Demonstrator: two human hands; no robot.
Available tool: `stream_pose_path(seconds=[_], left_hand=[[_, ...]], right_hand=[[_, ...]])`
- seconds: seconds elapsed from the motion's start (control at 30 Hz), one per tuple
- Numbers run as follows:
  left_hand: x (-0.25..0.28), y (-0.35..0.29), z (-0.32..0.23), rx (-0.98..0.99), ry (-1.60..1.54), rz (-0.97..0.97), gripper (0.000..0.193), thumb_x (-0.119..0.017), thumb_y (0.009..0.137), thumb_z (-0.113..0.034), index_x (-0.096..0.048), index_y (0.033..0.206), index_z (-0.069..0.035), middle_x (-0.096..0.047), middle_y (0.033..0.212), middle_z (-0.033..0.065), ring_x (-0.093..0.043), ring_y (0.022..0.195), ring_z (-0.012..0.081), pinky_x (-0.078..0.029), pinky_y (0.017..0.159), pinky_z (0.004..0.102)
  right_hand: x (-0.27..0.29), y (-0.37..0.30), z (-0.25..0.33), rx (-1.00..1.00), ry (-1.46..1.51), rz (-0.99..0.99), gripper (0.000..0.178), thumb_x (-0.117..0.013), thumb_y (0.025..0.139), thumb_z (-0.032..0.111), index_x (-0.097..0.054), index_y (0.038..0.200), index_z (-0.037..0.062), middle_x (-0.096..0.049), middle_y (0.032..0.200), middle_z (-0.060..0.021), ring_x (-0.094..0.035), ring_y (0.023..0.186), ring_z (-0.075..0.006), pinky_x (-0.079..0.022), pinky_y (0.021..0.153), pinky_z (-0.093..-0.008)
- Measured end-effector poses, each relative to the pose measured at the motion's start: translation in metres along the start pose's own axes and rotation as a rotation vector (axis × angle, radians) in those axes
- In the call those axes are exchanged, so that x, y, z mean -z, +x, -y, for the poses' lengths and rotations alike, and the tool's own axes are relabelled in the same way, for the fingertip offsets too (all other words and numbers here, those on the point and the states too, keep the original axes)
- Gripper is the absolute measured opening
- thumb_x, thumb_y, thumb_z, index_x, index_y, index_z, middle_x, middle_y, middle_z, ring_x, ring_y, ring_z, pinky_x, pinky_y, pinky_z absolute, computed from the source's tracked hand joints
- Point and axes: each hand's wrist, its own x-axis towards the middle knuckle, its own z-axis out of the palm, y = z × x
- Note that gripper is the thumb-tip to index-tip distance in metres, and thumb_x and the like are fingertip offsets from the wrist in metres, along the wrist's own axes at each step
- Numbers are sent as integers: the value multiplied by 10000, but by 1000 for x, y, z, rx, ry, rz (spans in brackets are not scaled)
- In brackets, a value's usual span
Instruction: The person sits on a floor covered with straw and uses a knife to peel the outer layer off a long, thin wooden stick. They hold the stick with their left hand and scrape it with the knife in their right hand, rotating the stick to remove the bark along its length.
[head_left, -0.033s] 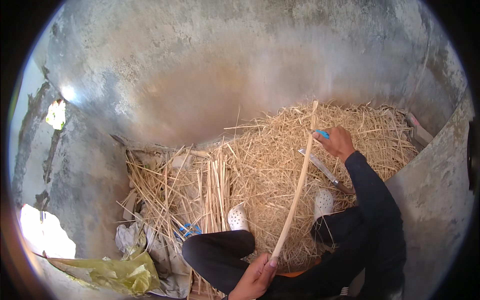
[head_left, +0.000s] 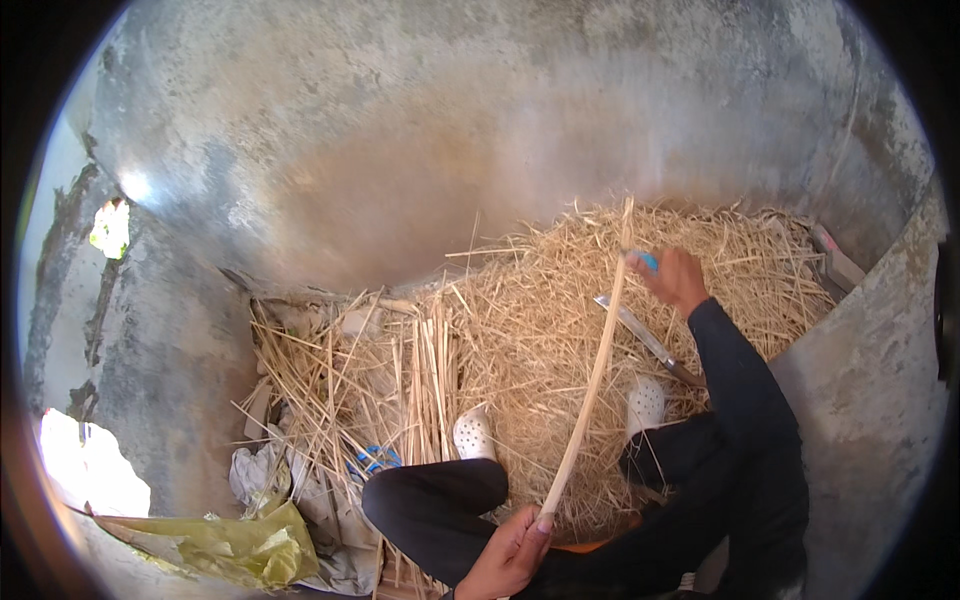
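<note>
My left hand (head_left: 510,556) gripped the strip (head_left: 587,405) low, my right hand (head_left: 679,282) grasped the blue tool (head_left: 649,262) near the strip's far end, and steady tension with light pressure seemed best.

One wide fisheye view looks down and forward from the wearer's head: black-trousered bent legs (head_left: 435,505) close at six o'clock, mottled grey concrete wall (head_left: 420,130) farther off at twelve
</note>
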Motion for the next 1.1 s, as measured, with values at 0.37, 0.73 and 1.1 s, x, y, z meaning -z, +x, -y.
stream_pose_path(seconds=[0.37,0.73,1.1], left_hand=[[31,7,21,140,-185,-48,281,-416,1006,-304,-449,840,-79,-360,513,-27,-311,431,61,-304,467,204],[36,10,10,71,-129,-78,288,-420,1004,-309,-437,838,-74,-336,492,-26,-294,412,74,-320,486,220],[30,16,8,106,-154,-74,302,-417,1002,-332,-449,841,-79,-342,475,-28,-274,371,70,-348,490,207]], right_hand=[[24,-48,77,181,389,172,711,-444,819,738,-624,593,88,-503,465,-96,-533,433,-256,-406,447,-421],[44,-90,134,460,315,209,789,-423,736,829,-589,516,90,-461,397,-82,-547,397,-252,-386,393,-369],[60,-92,144,528,341,245,775,-458,751,794,-607,518,69,-502,415,-112,-578,425,-261,-434,419,-379]])
